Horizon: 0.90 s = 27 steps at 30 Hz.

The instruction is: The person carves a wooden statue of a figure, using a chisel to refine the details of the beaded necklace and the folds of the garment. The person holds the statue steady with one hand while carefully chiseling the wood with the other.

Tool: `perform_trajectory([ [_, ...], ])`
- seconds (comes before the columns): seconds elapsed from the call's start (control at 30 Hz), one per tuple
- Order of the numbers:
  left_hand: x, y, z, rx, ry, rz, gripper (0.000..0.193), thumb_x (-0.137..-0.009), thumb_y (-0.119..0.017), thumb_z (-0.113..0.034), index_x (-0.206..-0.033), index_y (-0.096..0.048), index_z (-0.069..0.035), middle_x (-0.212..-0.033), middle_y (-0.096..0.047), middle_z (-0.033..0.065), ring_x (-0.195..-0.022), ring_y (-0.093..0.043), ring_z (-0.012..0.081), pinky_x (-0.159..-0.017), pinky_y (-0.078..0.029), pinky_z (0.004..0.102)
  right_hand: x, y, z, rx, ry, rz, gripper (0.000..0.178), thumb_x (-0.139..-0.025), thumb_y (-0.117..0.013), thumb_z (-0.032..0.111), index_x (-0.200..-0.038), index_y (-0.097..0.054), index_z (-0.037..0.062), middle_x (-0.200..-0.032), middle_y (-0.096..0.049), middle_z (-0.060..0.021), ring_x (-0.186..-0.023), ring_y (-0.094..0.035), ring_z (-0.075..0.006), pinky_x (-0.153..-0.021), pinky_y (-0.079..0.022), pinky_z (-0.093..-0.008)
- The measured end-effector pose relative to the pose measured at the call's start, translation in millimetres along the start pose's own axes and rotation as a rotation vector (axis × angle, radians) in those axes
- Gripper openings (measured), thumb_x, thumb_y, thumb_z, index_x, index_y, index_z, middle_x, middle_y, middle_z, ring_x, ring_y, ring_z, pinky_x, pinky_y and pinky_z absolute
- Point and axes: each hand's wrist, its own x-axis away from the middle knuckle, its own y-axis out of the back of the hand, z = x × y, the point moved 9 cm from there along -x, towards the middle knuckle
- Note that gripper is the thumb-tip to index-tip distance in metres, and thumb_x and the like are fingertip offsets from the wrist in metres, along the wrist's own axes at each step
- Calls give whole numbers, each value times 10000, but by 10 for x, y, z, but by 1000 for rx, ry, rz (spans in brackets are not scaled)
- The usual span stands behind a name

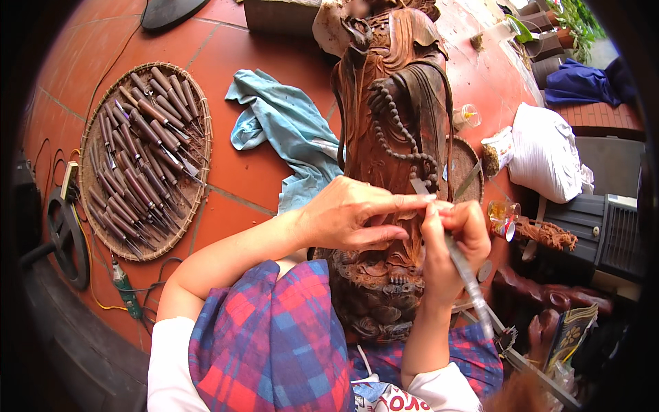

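A carved dark wood statue (371, 144) of a robed figure with a string of beads lies in front of me, its base toward my lap. My right hand (456, 240) is closed around a slim chisel (467, 278) with a grey, wrapped-looking handle. Its flat blade tip shows near the carved beads (429, 165); whether it touches the wood I cannot tell. Reaching across the statue from the left, my left hand (357, 214) has its index finger stretched out to the blade beside my right fingertips. Its thumb is held apart below.
Left, a round woven tray (88, 199) holds many wooden-handled carving tools (147, 144). A light blue cloth (285, 130) lies between tray and statue. A green power tool (125, 288) with cords lies near the tray. Right are a white sack (546, 154), a glass jar (504, 218) and a grey case (604, 237).
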Motion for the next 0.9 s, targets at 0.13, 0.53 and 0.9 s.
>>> perform_trajectory([
  [0.13, -80, 42, 13, -26, 0, -42, 659, -834, -723, -322, -1435, -476, -209, -767, -667, 76, -599, -640, 220, -545, -508, 340, -48, -15, -225, -147, -92, -145, 262, -800, -662, -119, -710, -459, 19, -737, -532, -38, -738, -581, -93, -689, -466, -225],
  [0.53, 36, 32, -16, 39, 17, -5, 627, -799, -761, -294, -1374, -556, -154, -741, -631, 82, -585, -607, 191, -541, -481, 322, 29, -19, 33, 65, 63, -29, 243, -764, -690, -100, -698, -479, 1, -770, -595, -95, -744, -642, -175, -656, -508, -277],
  [0.9, 95, 137, 92, 0, 58, -51, 580, -836, -724, -321, -1381, -551, -219, -795, -676, 95, -649, -659, 236, -580, -518, 334, -45, -325, 332, 345, 360, 61, 190, -693, -705, -91, -732, -539, -10, -791, -603, -145, -647, -601, -282, -584, -500, -351],
])
